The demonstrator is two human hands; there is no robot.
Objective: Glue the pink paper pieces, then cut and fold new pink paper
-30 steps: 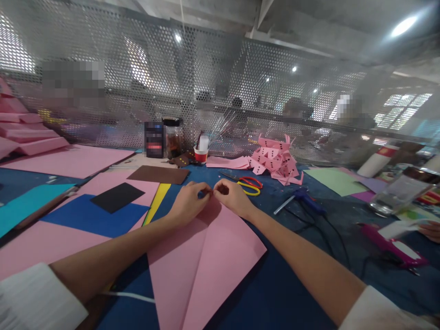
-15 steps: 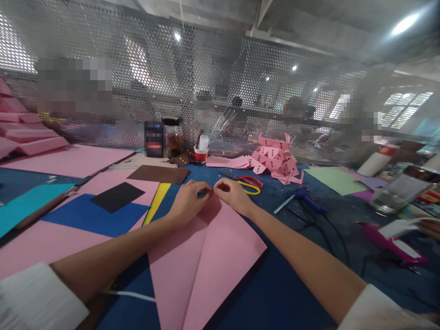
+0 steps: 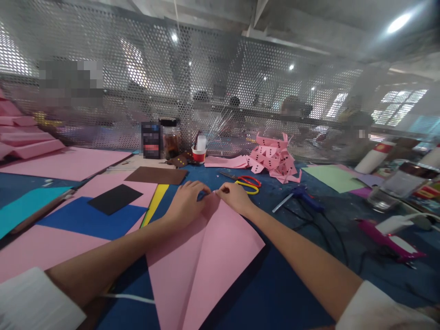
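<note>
A large sheet of pink paper [image 3: 220, 256] lies in front of me, folded along a long crease into a wedge that narrows at its far end. At that narrow tip my left hand [image 3: 189, 200] pinches the paper from the left side. Opposite it, my right hand [image 3: 233, 198] grips the tip between thumb and bent forefinger, the two hands' fingertips almost meeting. Scissors [image 3: 249, 182] with red and yellow handles rest just beyond my right hand. To the right of them is a blue glue gun [image 3: 305, 198].
On the left lie blue card [image 3: 96, 217], black card [image 3: 116, 200], brown card [image 3: 156, 175] and turquoise card [image 3: 29, 208]. Dotted pink paper pieces [image 3: 273, 158] are heaped at the back. A magenta tool [image 3: 388, 240] and a glass jar [image 3: 390, 190] stand right, near cables.
Both hands stay at the paper's tip, the right fingers slightly shifted. The pink paper's right flap is lifted a little differently along the crease. The whole view has moved slightly.
</note>
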